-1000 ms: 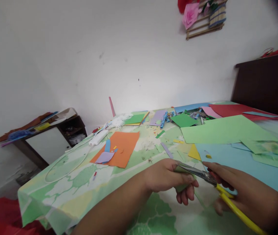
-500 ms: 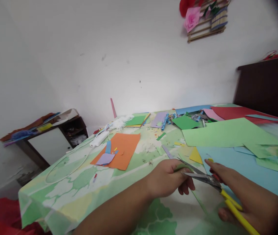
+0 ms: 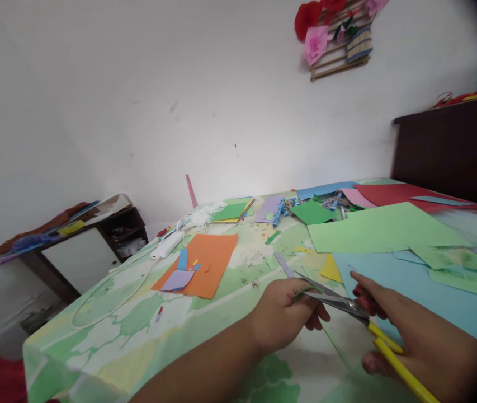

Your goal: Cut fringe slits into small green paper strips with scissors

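My left hand (image 3: 282, 313) is closed in a pinch on a small piece of green paper (image 3: 303, 292), mostly hidden by the fingers. In my right hand (image 3: 414, 324) is a pair of scissors (image 3: 349, 305) with yellow handles, pointing left. Their blades are slightly apart and reach the green paper at my left fingertips. A thin green strip (image 3: 335, 344) slants down below the blades. Beyond the hands lie a yellow paper triangle (image 3: 331, 270) and a large light blue sheet (image 3: 372, 274).
An orange sheet (image 3: 217, 263) with paper scraps lies left on the patterned tablecloth (image 3: 137, 319). A white power strip (image 3: 168, 245) with a cable is near it. Light green paper (image 3: 385, 226), red paper (image 3: 406, 196) and a dark green piece (image 3: 312, 212) lie toward the wall.
The scissor blades have come closer together at the green paper. My view has shifted slightly, and both hands keep their holds.
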Motion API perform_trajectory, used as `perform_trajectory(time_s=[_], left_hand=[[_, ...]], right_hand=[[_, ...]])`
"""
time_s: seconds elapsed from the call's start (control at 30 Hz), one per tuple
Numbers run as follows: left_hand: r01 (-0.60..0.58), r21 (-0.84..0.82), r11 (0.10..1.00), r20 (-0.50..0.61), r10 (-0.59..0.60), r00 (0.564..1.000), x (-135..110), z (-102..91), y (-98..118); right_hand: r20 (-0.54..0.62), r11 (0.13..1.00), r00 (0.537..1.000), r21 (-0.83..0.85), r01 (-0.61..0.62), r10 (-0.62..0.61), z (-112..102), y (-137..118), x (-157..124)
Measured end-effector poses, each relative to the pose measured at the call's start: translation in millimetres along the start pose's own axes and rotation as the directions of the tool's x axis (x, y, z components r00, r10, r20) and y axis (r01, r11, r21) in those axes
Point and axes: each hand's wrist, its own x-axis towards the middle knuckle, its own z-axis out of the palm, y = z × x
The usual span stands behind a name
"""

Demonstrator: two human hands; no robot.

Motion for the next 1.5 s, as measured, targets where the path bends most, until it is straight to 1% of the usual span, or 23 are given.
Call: perform_trajectory(time_s=[0.1, 0.27, 0.33, 0.43, 0.53, 0.63, 0.7, 0.8, 0.87, 0.93, 1.07, 1.2, 1.3, 1.37, 1.5], left_hand=[[-0.005, 0.0, 1.0, 0.003, 0.005, 1.0, -1, 0.5, 1], [-0.004, 0.013, 1.0, 0.012, 0.004, 1.0, -3, 0.4, 4], [-0.012, 0.034, 0.999, 0.017, 0.011, 1.0, -3, -0.4, 3], [-0.057, 0.098, 0.993, 0.028, 0.055, 0.998, -3, -2.3, 0], [-0.119, 0.17, 0.978, 0.041, 0.113, 0.993, -3, -4.1, -2], [-0.15, 0.205, 0.967, 0.058, 0.141, 0.988, -4, -5.1, -2], [-0.169, 0.228, 0.959, 0.069, 0.157, 0.985, -5, -5.5, 0], [-0.183, 0.272, 0.945, 0.076, 0.169, 0.983, -6, -6.4, 1], [-0.178, 0.287, 0.941, 0.08, 0.162, 0.984, -6, -7.1, 1], [-0.17, 0.283, 0.944, 0.092, 0.149, 0.985, -6, -7.8, 2], [-0.144, 0.234, 0.962, 0.134, 0.114, 0.984, -5, -7.9, 6], [-0.058, 0.166, 0.984, 0.129, 0.037, 0.991, -4, -6.4, 10], [-0.015, 0.107, 0.994, 0.13, 0.001, 0.991, -4, -6.1, 13], [0.003, 0.072, 0.997, 0.152, -0.014, 0.988, -5, -6.7, 13], [0.067, 0.002, 0.998, 0.181, -0.066, 0.981, -5, -8.5, 13]], right_hand=[[-0.017, 1.0, 1.0, -0.006, 0.012, -0.013, 1, 1, 1], [0.064, 1.0, 0.998, 0.022, -0.009, 0.008, 5, 6, -1], [0.073, 0.999, 0.997, 0.035, -0.023, 0.02, 6, 6, -2], [0.07, 0.998, 0.997, 0.047, -0.043, 0.04, 5, 3, -3], [0.09, 0.997, 0.995, 0.065, -0.039, 0.033, 0, -4, -1], [0.092, 0.996, 0.995, 0.076, -0.051, 0.044, -5, -9, 1], [0.092, 0.996, 0.995, 0.077, -0.052, 0.045, -5, -8, 1], [0.064, 0.999, 0.998, 0.049, -0.023, 0.02, 0, 0, -1], [0.049, 1.0, 0.999, 0.021, 0.005, -0.006, 4, 5, -2], [0.058, 1.0, 0.998, 0.005, 0.023, -0.023, 4, 7, -1], [0.056, 0.999, 0.998, 0.018, 0.041, -0.042, -3, 1, 0], [0.053, 0.998, 0.998, 0.052, 0.019, -0.021, -9, -7, 1], [0.043, 0.998, 0.999, 0.063, 0.026, -0.029, -7, -5, 1], [0.022, 0.998, 0.999, 0.042, 0.036, -0.037, -4, 0, 1], [-0.025, 0.996, 0.997, -0.062, 0.07, -0.071, -1, 7, -1]])
